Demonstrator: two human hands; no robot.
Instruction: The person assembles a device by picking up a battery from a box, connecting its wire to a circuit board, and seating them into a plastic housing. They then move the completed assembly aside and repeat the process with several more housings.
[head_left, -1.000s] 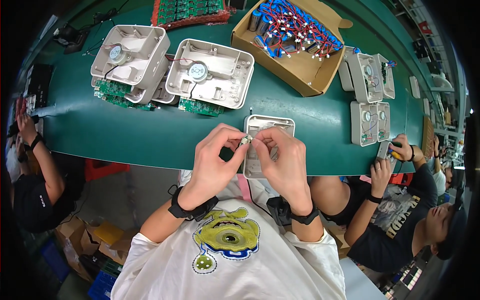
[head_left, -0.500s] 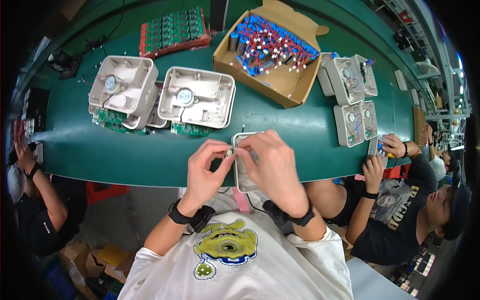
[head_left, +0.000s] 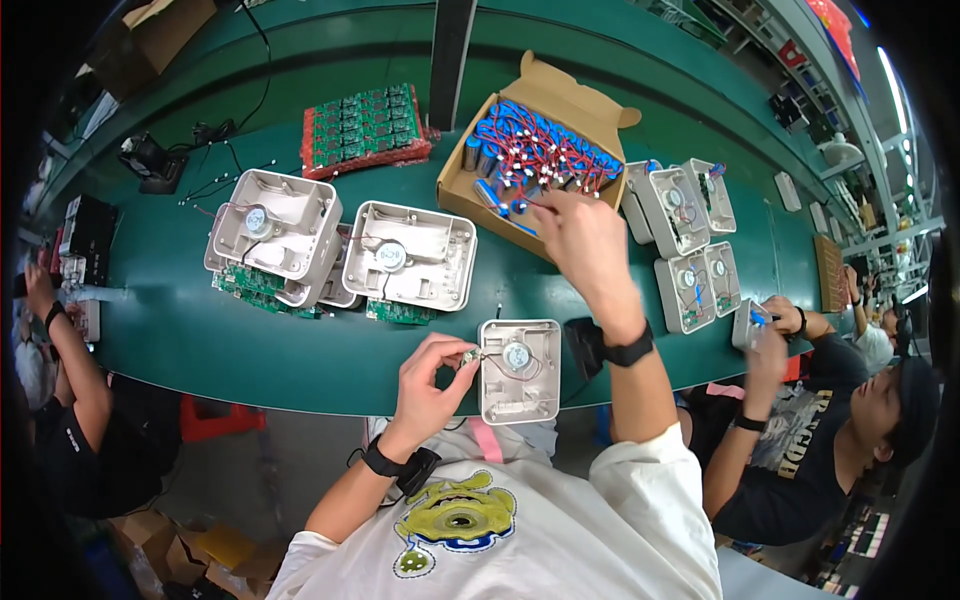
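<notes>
My left hand (head_left: 425, 390) pinches a small green circuit board (head_left: 470, 356) at the left rim of an open light-grey plastic housing (head_left: 490, 405). Inside that housing sits a round speaker (head_left: 517, 356), its thin wires running toward the board. My right hand (head_left: 585, 240) reaches over the near edge of a cardboard box (head_left: 465, 205). Its fingers are closed among the red leads of blue cylindrical batteries (head_left: 490, 195); what they grip, if anything, is hidden.
Stacked housings with speakers (head_left: 410, 285) stand at left, green boards (head_left: 250, 285) under them. A circuit-board stack (head_left: 365, 130) on red wrap lies behind. More housings (head_left: 690, 290) are at right, beside a co-worker (head_left: 800, 420). Another person's hand (head_left: 40, 295) shows far left.
My right hand has left the housing and moved up and right to the battery box. My left hand keeps the small board. The housing's inside with its speaker now shows.
</notes>
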